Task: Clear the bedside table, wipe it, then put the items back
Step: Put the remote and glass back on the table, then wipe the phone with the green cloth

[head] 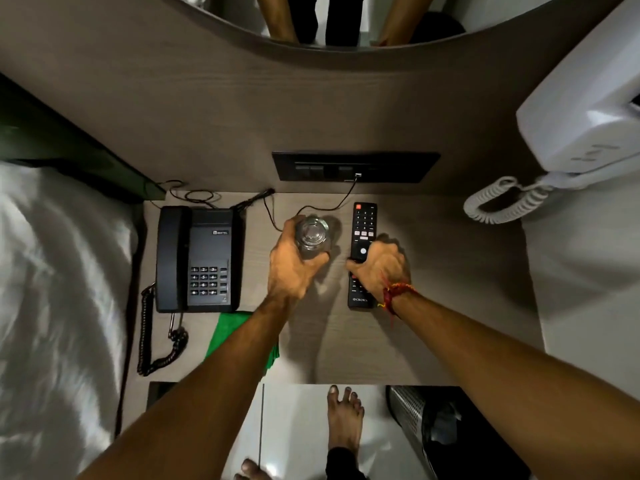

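The bedside table (433, 289) fills the middle of the frame, and its things are on it. At the centre stands a clear glass (311, 233), with the left hand (294, 265) wrapped around its side in a grip. Just right of it lies a black remote (362, 254), long axis running up the frame; the right hand (377, 268) is closed over its lower half. A black telephone (197, 258) sits at the left edge of the table, its coiled cord (149, 334) hanging off the near corner. A green cloth (235, 334) lies below the phone, partly under the left forearm.

The likeliest trouble is the thin black cable (311, 207) that runs from the wall socket panel (356, 166) at upper centre and curls right behind the glass — lifting the glass backwards could snag it. Whether the glass holds water cannot be told; if it does, a tilt would spill toward the remote and phone. With both hands loaded at once, either grip may be loose — a slipped glass could fall to the tiled floor (301, 427) near the bare foot (344, 420) at the bottom of the frame
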